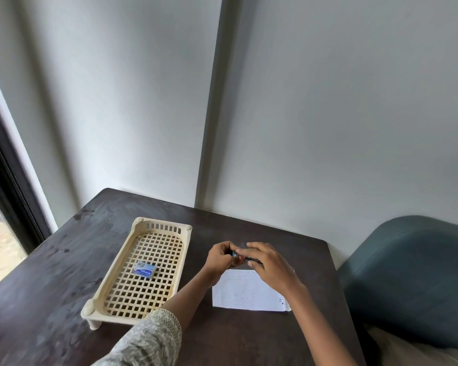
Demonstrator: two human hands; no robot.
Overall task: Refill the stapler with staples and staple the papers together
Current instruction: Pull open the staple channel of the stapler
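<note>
On the left of the dark table [64, 299] stands a cream lattice tray [111, 281], and in its middle lies the small blue box of staples [143, 269], flat and untouched by either hand. To the right of the tray the left hand [220, 257] is curled shut around the near end of the stapler [245, 258], of which only a dark sliver with a blue tip shows between the hands. The right hand [269, 262] lies over its other end with fingers loosely together on top; whether it pinches the stapler or merely rests there cannot be made out. Both hands hover just beyond the far edge of the papers [247, 291], which lie flat on the table. The step looks like opening the stapler for loading. To do it well, the left hand should hold the base firm while the right lifts or pulls the top straight, without twisting, and keeps it open until staples are brought over from the tray.
</note>
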